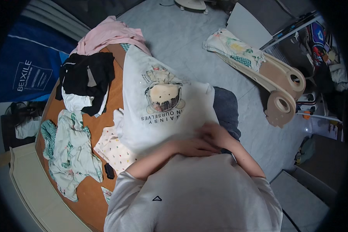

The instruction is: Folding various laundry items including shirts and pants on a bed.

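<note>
A white T-shirt with a cartoon print, upside down from here, spreads in front of me. Both my hands meet at its near right part, close to my body. My left hand lies across the shirt's near edge, its fingers stretched toward the right and partly blurred. Over its fingertips, my right hand bends its fingers onto the white cloth and looks closed on it, though motion softens the outline. A dark grey-blue cloth shows past the shirt's right side. To the left, a cream dotted garment lies partly beneath the shirt.
On the brown surface at left lie black clothing, a green-patterned garment and a small black object. Pink cloth is heaped at the far end. A beige stool-like piece bearing patterned cloth stands right.
</note>
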The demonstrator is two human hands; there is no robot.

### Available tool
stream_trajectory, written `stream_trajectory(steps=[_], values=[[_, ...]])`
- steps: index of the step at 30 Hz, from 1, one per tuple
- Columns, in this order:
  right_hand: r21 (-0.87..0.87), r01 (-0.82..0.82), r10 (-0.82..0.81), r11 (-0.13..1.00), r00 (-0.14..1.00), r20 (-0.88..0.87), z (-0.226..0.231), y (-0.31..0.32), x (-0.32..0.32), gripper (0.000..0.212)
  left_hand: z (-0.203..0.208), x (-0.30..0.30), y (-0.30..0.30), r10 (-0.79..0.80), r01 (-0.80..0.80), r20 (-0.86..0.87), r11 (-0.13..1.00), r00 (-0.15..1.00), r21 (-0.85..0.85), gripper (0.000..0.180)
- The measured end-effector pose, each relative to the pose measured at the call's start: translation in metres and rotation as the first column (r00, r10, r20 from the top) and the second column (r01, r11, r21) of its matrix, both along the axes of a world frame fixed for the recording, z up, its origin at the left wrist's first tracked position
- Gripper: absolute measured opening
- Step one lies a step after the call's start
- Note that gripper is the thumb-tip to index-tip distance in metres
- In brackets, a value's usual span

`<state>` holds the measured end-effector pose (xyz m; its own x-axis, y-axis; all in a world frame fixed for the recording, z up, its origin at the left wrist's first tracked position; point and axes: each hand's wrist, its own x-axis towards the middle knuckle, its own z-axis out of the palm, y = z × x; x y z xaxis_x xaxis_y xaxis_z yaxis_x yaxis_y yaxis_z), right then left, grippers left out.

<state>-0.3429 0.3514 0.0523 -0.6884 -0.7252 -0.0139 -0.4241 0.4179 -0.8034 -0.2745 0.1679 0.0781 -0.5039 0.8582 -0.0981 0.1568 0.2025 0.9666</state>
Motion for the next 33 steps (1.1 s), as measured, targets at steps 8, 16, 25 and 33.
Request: stream_trajectory(steps=[8,16,25,33], values=[[0.334,-0.29,0.124,0.897,0.89,0.438,0.017,-0.017,-0.027,0.04,-0.034,0.102,-0.153,0.84,-0.896,0.527,0.13,-0.128,-0.424,0.026],[0.326,-0.303,0.371,0.896,0.913,-0.171,-0.039,-0.057,0.013,0.076,-0.148,0.22,-0.238,0.639,-0.498,-0.49,-0.769,-0.593,-0.4,0.05],[0.304,-0.487,0.543,0.818,0.83,-0.13,-0.012,-0.061,0.012,0.068,-0.129,0.193,-0.266,0.854,-0.489,-0.491,-0.507,-0.172,-0.71,0.058],[0.3,-0.466,0.522,0.832,0.841,-0.141,-0.013,-0.059,0.012,0.068,-0.063,0.182,-0.262,0.265,-0.896,0.915,-0.404,-0.305,-0.182,0.045]])
